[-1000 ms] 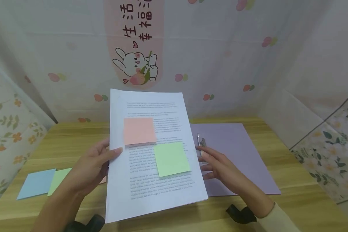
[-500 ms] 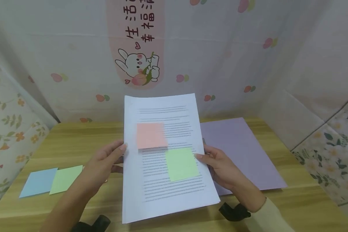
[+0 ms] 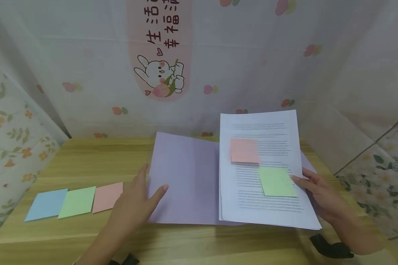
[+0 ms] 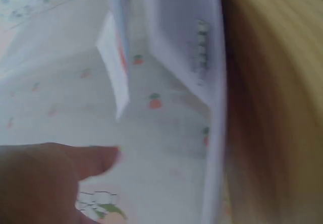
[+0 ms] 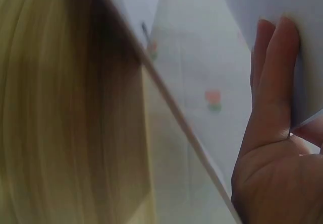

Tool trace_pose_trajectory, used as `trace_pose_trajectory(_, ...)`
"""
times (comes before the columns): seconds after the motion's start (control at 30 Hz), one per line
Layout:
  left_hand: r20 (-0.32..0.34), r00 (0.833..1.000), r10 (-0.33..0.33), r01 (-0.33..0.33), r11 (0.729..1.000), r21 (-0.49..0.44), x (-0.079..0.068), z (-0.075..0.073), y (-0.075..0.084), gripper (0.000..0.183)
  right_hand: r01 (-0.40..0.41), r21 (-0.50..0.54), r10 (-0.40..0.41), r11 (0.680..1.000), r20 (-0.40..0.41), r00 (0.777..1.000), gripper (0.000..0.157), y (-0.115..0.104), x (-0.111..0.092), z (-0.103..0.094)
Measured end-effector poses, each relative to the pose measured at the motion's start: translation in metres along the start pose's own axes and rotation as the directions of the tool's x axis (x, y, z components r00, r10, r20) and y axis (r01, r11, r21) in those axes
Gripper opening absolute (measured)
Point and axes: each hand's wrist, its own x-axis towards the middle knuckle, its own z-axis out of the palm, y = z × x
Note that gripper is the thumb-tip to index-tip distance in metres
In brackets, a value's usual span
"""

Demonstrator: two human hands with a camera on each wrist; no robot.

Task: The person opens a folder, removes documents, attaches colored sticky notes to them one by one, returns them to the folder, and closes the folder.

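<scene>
My right hand [image 3: 328,206] pinches a stack of printed sheets [image 3: 242,206] by its right edge, thumb in front and fingers behind, as the right wrist view shows. On the top sheet are a pink sticky note [image 3: 244,151] and a green sticky note [image 3: 278,182]. Below the sheets lies a purple folder [image 3: 185,176], spread open; the papers cover most of its right half. A metal clip [image 4: 202,47] shows inside it in the left wrist view. My left hand [image 3: 136,202] holds nothing, thumb and fingers apart, at the left edge of the folder's cover.
To the left, blue [image 3: 47,204], green [image 3: 77,202] and pink [image 3: 108,197] sticky note pads lie in a row on the wooden table [image 3: 185,244]. Patterned cloth [image 3: 252,73] hangs behind the table and along both sides.
The stack of sheets has moved right, over the folder's right half, carried by my right hand. My left hand has let go of the sheets. The folder's left half now shows, opened out.
</scene>
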Motion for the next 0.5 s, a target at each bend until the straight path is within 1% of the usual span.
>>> trace_pose_trajectory(0.07,-0.02,1.0,0.006,-0.005,0.999,0.053,0.004,0.007,-0.004,0.087,0.003,-0.017,-0.003,1.0,-0.001,1.0,0.032,0.002,-0.005,-0.016)
trace_pose_trajectory(0.13,-0.01,1.0,0.012,-0.012,0.999,0.039,0.009,0.013,-0.01,0.084,-0.005,-0.046,0.004,0.999,-0.009,1.0,0.033,0.003,-0.01,-0.029)
trace_pose_trajectory(0.17,0.005,1.0,0.014,-0.014,1.0,0.009,0.013,0.015,-0.012,0.084,-0.012,-0.061,0.011,0.998,-0.021,1.0,0.033,0.003,-0.012,-0.035)
trace_pose_trajectory(0.23,0.054,0.999,-0.004,0.01,0.994,-0.105,0.018,0.018,-0.018,0.085,-0.02,-0.085,0.017,0.996,-0.04,0.999,0.035,0.005,-0.014,-0.044)
trace_pose_trajectory(0.3,0.083,0.996,-0.015,0.032,0.977,-0.211,0.023,0.018,-0.024,0.084,-0.043,-0.115,0.035,0.992,-0.07,0.997,0.036,0.006,-0.014,-0.05)
trace_pose_trajectory(0.33,0.091,0.996,-0.02,0.042,0.968,-0.248,0.024,0.018,-0.027,0.084,-0.052,-0.13,0.041,0.99,-0.086,0.995,0.04,0.008,-0.014,-0.051)
trace_pose_trajectory(0.4,0.099,0.994,-0.037,0.065,0.952,-0.301,0.025,0.015,-0.03,0.083,-0.06,-0.173,0.042,0.983,-0.108,0.993,0.045,0.012,-0.013,-0.054)
trace_pose_trajectory(0.5,0.086,0.995,-0.046,0.07,0.951,-0.302,0.025,0.007,-0.035,0.082,-0.108,-0.24,0.067,0.965,-0.173,0.983,0.061,0.019,-0.009,-0.054)
